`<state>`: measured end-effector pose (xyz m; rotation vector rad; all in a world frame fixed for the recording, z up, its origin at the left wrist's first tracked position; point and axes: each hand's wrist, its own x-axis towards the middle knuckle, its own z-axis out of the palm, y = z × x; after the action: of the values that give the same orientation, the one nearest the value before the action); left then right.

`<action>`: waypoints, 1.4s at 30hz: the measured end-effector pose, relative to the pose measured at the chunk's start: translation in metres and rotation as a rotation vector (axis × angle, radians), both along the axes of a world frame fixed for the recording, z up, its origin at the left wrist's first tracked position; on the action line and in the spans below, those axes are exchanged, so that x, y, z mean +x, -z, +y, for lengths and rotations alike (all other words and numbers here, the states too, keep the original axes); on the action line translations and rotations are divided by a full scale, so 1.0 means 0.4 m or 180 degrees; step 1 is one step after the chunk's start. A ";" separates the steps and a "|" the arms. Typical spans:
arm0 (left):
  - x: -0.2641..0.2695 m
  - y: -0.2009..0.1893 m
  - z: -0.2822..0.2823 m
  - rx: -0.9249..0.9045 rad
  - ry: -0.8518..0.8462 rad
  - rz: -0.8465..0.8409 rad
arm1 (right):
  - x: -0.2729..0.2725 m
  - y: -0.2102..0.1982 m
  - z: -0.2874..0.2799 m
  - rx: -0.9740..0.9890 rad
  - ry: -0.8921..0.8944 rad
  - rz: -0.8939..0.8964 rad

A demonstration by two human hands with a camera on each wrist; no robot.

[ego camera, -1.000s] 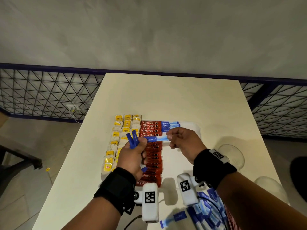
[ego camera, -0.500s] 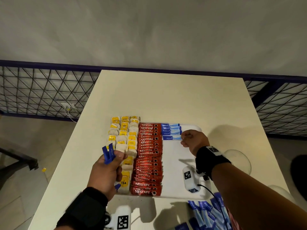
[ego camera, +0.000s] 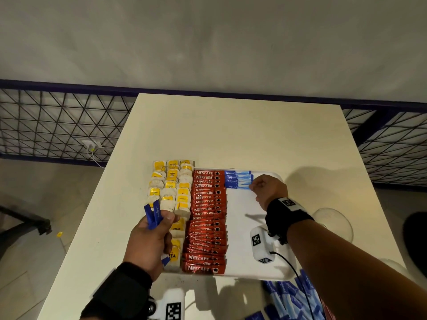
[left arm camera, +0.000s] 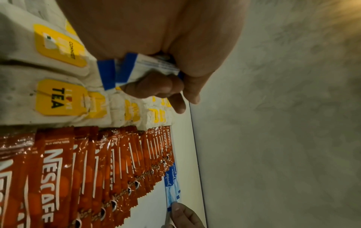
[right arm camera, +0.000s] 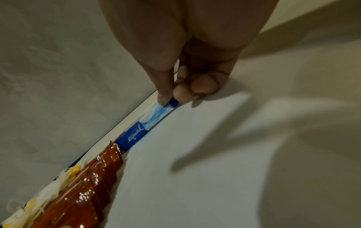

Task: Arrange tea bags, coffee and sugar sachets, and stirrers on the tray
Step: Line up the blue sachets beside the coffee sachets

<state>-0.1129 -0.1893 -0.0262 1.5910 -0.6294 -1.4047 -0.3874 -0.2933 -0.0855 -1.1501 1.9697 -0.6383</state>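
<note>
- So far, tea bags (ego camera: 171, 195) and coffee (ego camera: 206, 218) fill the tray's (ego camera: 245, 227) left columns.
- My right hand (ego camera: 268, 190) pinches the fourth sugar sachet (ego camera: 238, 186), laying it by the coffee.
- My left hand (ego camera: 152, 236) grips spare sachets (ego camera: 153, 213).
- More wait on the bench (ego camera: 231, 135); I see no stirrers.
</note>
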 end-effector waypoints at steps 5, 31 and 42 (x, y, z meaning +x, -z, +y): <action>0.003 -0.002 0.004 0.0023 -0.0013 0.0009 | -0.002 0.008 -0.008 -0.0117 0.0001 0.0083; -0.145 -0.105 0.009 -0.0477 -0.0037 0.1172 | 0.190 -0.219 0.241 -0.0267 -0.1527 -0.1287; -0.101 -0.139 0.046 -0.0568 0.0322 0.0231 | 0.108 -0.277 0.263 -0.0435 -0.1784 -0.0644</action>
<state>-0.1532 -0.1708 0.0296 1.3785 -0.7787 -1.4312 -0.3443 -0.1880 0.0252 -1.5697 1.3599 -0.5638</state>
